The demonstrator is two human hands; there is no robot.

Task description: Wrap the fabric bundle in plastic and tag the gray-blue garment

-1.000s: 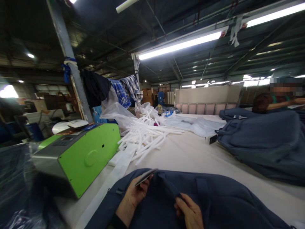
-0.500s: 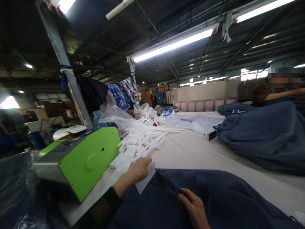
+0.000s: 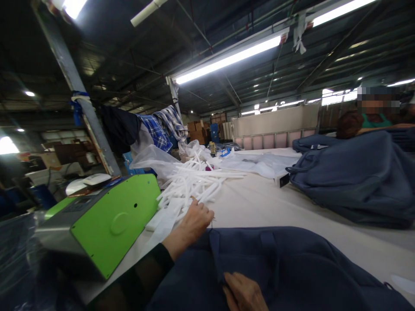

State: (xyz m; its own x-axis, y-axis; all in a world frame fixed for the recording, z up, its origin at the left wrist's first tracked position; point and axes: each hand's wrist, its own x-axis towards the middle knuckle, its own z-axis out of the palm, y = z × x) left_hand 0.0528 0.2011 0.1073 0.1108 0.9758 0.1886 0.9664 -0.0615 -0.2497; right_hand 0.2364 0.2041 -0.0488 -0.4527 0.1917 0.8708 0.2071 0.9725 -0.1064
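A navy fabric bag (image 3: 292,268) lies across the near edge of the white table (image 3: 259,203). My right hand (image 3: 241,293), cut off by the bottom of the picture, pinches a fold of this bag. My left hand (image 3: 194,220) reaches out past the bag's far edge, palm down with fingers curled, and touches the near end of a heap of white strips (image 3: 194,183). The white card it carried is out of sight, and I cannot tell whether it lies under the palm.
A green and grey machine (image 3: 113,220) stands at the left of the table. Several more navy bags (image 3: 353,181) are piled at the right, with a co-worker (image 3: 372,121) behind them. Clear plastic bags (image 3: 259,164) and a small box (image 3: 281,180) lie mid-table. A steel post (image 3: 74,86) rises at the left.
My left hand moved from above the navy bag, forward and left to the white strips, with the card going out of sight. My right hand slid back toward me on the bag.
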